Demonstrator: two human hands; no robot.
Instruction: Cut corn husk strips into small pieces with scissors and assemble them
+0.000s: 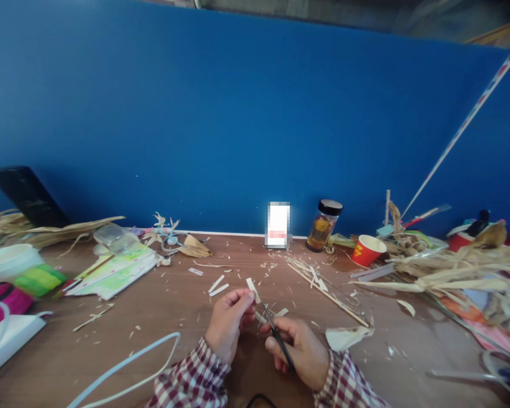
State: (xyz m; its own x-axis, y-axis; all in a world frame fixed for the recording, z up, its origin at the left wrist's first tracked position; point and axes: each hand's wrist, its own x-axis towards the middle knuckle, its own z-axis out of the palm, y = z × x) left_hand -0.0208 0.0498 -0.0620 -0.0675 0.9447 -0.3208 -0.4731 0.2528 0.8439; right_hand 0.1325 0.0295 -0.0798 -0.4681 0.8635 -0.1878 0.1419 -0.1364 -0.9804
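The left hand [228,323] is closed, with thumb and forefinger pinching the lower end of a pale strip [253,289]. The strip rises from the fingertips toward one o'clock, just above the bench [174,340]. The right hand [300,348] sits just beside the left hand at its four o'clock. It is curled around the dark handles of a pair of scissors [278,337]. The blades point toward eleven o'clock and reach the base of the strip between the two hands; whether they are parted or closed I cannot tell. Both wrists wear red-and-white checked sleeves.

Pale chips and short offcuts lie scattered over the brown bench around the hands. A thin stick [327,294] lies at two o'clock from the right hand, running aslant. A curled pale scrap [346,337] lies near that hand at three o'clock. Farther out at two o'clock a red paper cup [368,250] lies tipped on its side. A jar [323,225] with a black lid stands at one o'clock against the blue wall [238,113]. A heap of dried husks [450,272] fills the bench well apart at three o'clock. At ten o'clock from the left hand lies a green-and-white packet [113,275], and beyond it at nine o'clock is a white tub [8,262]. A white cord [127,362] loops across the bench at eight o'clock.
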